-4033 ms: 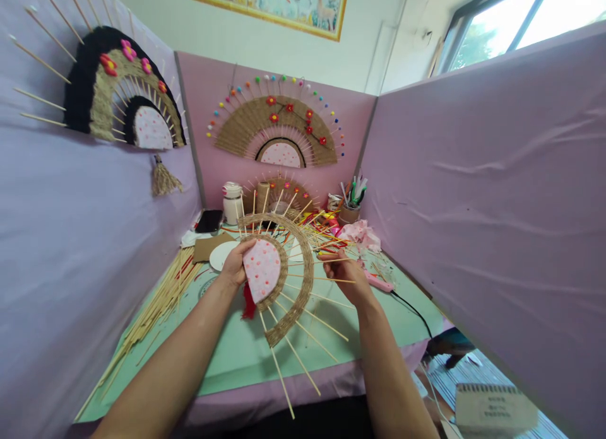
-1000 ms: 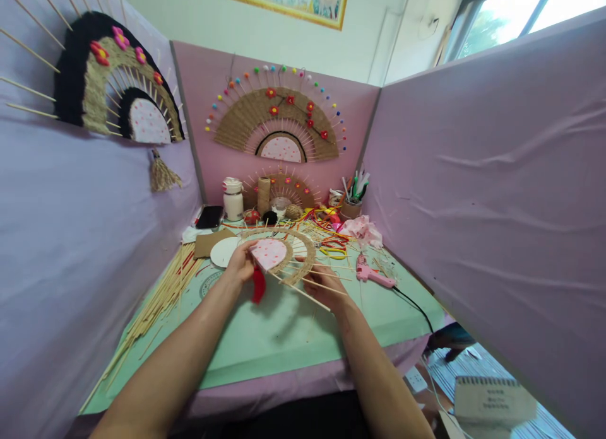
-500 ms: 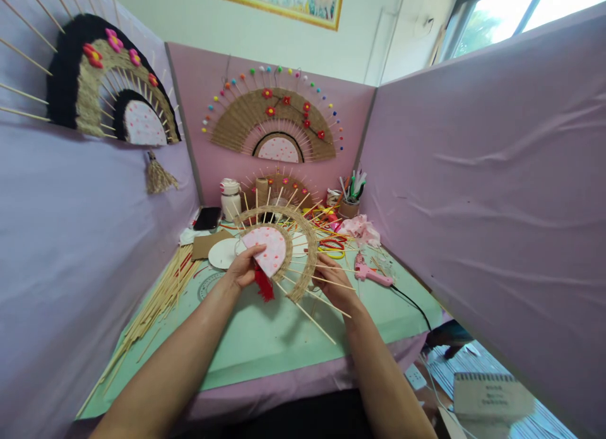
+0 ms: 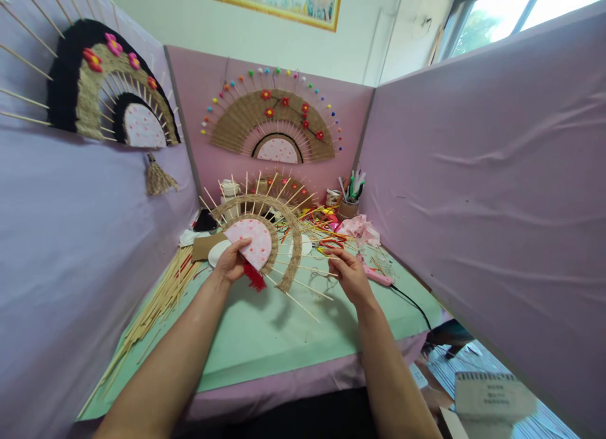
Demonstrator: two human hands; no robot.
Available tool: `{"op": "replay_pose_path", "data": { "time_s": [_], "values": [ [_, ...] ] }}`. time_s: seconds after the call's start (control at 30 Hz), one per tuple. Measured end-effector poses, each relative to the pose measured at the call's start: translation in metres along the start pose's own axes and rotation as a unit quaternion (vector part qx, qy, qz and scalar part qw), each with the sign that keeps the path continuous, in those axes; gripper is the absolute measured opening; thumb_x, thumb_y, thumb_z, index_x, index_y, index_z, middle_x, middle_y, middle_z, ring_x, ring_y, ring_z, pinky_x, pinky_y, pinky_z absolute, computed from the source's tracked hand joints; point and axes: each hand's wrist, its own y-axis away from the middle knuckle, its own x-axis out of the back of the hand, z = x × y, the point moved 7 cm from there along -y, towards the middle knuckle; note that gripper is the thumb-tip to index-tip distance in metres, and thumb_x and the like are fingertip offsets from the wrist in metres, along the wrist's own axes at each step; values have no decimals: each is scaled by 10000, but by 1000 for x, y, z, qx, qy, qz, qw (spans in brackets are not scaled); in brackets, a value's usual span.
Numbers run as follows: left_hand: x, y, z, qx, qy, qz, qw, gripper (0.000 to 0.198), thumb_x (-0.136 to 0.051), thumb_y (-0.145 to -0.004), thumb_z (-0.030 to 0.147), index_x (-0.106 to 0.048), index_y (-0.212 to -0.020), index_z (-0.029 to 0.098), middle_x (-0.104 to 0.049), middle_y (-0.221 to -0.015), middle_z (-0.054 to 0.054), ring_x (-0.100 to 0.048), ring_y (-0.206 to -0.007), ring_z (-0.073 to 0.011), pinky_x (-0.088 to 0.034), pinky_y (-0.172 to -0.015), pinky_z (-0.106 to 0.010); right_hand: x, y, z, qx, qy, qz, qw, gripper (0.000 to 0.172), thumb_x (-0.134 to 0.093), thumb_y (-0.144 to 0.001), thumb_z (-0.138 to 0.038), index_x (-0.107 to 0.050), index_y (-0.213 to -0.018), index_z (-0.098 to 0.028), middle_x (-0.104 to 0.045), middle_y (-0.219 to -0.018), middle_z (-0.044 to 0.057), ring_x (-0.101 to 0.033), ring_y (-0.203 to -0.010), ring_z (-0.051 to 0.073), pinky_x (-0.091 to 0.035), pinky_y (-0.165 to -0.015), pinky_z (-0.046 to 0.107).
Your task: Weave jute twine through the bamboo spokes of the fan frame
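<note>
My left hand [image 4: 230,264] is closed on the base of a half-made fan [image 4: 258,234], thumb pressed on its pink dotted half-disc. The fan is raised above the green table [image 4: 265,338] and tilted toward me. It has a ring of jute twine, bare wooden sticks fanning outward and a red tassel [image 4: 253,276] hanging at its base. My right hand [image 4: 349,274] is to the right of the fan, fingers pinched near the tips of the right-hand sticks. What it pinches, if anything, is too thin to make out.
Loose sticks [image 4: 156,303] lie along the table's left side. A pink glue gun [image 4: 376,275] with a black cord lies by my right hand. Scissors, pipe cleaners, a pen cup [image 4: 349,205] and jars crowd the back. Finished fans hang on the purple partitions.
My left hand raised the fan from nearly flat to upright and shifted it left. My right hand moved off the lower sticks and out to the right.
</note>
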Motion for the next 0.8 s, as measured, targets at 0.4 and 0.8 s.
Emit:
{"op": "replay_pose_path", "data": {
  "time_s": [0.4, 0.8],
  "values": [
    [0, 2, 8, -21, -28, -9, 999, 230, -583, -684, 22, -647, -882, 118, -722, -692, -54, -675, -561, -171, -594, -626, -299, 20, 2, -25, 48, 4, 77, 996, 258, -698, -693, -404, -653, -808, -178, -428, -554, -50, -329, -484, 73, -248, -460, 227],
    [-4, 3, 7, -27, 18, -17, 999, 178, -561, -730, 29, -640, -845, 138, -726, -696, -39, -683, -579, -163, -593, -615, -271, 8, 3, -14, 25, -30, 17, 999, 267, -640, -764, -354, -720, -967, -200, -532, -638, -8, -430, -574, 90, -318, -521, 224]
  ]
}}
